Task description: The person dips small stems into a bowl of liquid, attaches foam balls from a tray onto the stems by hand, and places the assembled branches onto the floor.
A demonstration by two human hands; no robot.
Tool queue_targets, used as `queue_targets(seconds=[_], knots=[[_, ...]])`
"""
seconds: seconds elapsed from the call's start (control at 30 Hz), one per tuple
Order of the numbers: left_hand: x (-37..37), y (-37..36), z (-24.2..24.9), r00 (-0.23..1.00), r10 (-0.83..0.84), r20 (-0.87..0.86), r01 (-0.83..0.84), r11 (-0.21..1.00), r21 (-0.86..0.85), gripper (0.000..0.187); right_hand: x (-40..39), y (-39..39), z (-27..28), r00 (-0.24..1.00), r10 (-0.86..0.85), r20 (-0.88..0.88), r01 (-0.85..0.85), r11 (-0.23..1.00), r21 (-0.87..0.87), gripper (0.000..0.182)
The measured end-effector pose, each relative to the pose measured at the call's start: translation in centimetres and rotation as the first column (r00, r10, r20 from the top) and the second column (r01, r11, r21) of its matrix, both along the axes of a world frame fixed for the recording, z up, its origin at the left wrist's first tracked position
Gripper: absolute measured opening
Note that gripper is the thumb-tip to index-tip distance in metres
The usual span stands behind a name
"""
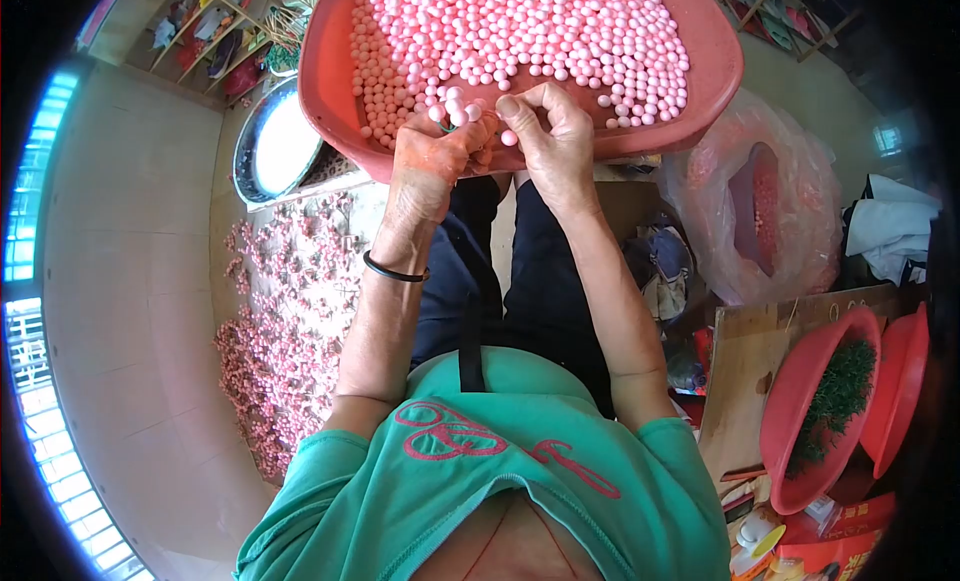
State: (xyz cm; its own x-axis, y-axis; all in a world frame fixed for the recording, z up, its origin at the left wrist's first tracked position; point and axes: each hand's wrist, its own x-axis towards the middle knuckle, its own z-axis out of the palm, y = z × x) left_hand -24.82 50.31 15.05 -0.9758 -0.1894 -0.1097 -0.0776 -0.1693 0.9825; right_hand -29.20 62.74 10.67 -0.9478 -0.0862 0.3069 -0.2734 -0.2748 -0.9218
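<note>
A large red basin (pixel 340 91) full of small pink balls (pixel 560 31) rests on my lap. My left hand (pixel 440 146), stained pink, holds a small cluster of pink balls with green stems at the basin's near rim. My right hand (pixel 550 131) pinches a single pink ball beside that cluster, thumb and forefinger closed on it. Both hands touch each other over the rim.
A pile of finished pink ball sprigs (pixel 290 311) lies on the floor at left, beside a round metal pan (pixel 275 146). At right are a plastic bag of pink balls (pixel 760 201), a red basin of green stems (pixel 820 401), and cardboard (pixel 740 381).
</note>
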Motion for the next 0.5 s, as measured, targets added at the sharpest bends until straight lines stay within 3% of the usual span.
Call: queue_targets(seconds=[0.17,0.27,0.5], knots=[[-0.4,-0.7,-0.9,0.998,-0.070,0.009,0.070,0.997,-0.025,0.031,0.0,0.0,-0.2,1.000,-0.011,0.009,0.011,0.999,-0.034,0.025],[-0.2,-1.0,-0.5,0.991,-0.097,0.092,0.101,0.995,-0.029,0.017,-0.1,0.0,-0.2,1.000,-0.005,0.004,0.006,0.999,-0.037,0.024],[0.0,-1.2,-0.2,0.987,-0.130,0.098,0.130,0.991,0.002,0.020,-0.6,0.0,-0.7,0.999,0.023,0.035,-0.021,0.997,-0.073,0.021]])
